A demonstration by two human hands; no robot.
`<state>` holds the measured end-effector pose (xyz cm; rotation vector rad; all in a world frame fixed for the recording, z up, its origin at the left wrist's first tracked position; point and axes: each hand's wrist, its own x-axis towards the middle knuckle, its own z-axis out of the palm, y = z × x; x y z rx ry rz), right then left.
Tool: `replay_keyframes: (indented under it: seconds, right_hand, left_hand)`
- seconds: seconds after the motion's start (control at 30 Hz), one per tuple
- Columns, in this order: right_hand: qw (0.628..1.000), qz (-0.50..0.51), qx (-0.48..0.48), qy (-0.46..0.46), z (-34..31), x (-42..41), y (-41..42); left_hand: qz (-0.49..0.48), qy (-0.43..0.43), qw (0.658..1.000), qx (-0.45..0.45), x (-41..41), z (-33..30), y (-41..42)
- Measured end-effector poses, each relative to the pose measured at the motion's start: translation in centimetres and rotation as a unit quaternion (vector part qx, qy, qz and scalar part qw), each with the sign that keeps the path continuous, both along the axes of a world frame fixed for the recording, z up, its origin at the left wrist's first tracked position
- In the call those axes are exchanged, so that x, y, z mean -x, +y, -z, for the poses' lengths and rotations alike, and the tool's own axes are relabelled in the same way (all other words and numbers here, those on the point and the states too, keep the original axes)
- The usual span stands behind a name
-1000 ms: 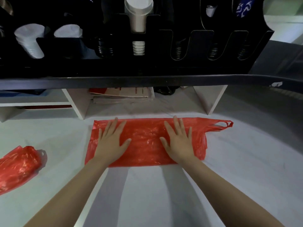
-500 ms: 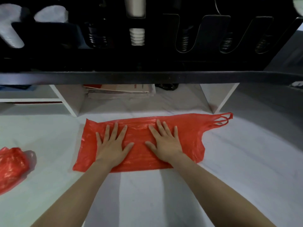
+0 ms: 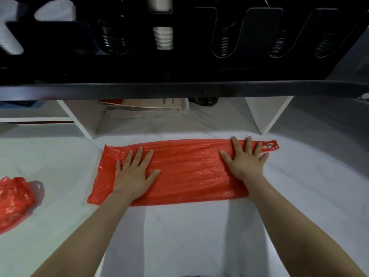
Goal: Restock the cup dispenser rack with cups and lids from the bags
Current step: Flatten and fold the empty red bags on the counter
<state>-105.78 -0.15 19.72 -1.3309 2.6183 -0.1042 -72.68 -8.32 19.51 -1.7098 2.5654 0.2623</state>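
Flattened red plastic bag (image 3: pixel 189 170) lies spread lengthwise on white marble-pattern counter (image 3: pixel 179 236), handle loops at its right end. Writing: red print on the cardboard sheets (image 3: pixel 159 103) stacked under the shelf, too small to read. Left hand (image 3: pixel 135 172) rests palm-down on the bag's left part, fingers straight and spread, gripping nothing. Right hand (image 3: pixel 244 161) lies flat likewise near the handle end, little finger just past the bag's edge. Half a second ago both hands lay close together at mid-bag; now well apart, right hand gone furthest. Black cup dispenser rack (image 3: pixel 179 47) above, white cup stacks (image 3: pixel 162 38) in it. Crumpled red plastic bag (image 3: pixel 14 202) far left.
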Motion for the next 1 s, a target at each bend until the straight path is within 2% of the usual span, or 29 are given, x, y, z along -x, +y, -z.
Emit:
replay_keyframes:
  seconds: [0.13,0.27,0.5,0.63,0.8,0.93,1.0]
  right_hand:
    - [1.000,0.005,-0.001,-0.001,-0.2,-0.2,-0.1]
    - [1.000,0.019,0.000,-0.009,-0.5,-0.3,0.1]
    - [0.999,0.012,-0.037,-0.011,-2.3,-1.0,0.3]
    - [0.997,-0.072,0.028,0.015,-2.6,-5.3,1.2]
    - [0.987,-0.163,-0.005,-0.017,-1.8,-9.6,2.9]
    - [0.985,-0.141,0.072,0.067,-2.0,-7.9,4.7]
    - [0.988,-0.112,0.075,0.070,-2.1,-6.2,5.3]
  left_hand:
    - [-0.037,-0.014,0.999,0.035,-2.8,-0.4,-1.0]
    - [-0.115,-0.038,0.993,0.012,-6.3,0.1,-1.6]
    - [-0.114,-0.016,0.993,0.001,-7.0,0.4,-1.3]
    - [-0.116,-0.015,0.993,0.006,-7.5,0.4,-0.5]
    - [-0.095,-0.032,0.995,0.002,-9.1,-0.3,-0.1]
    - [-0.077,-0.050,0.996,0.001,-11.9,-1.0,-0.2]
    - [-0.077,-0.062,0.994,0.047,-12.2,-1.5,0.0]
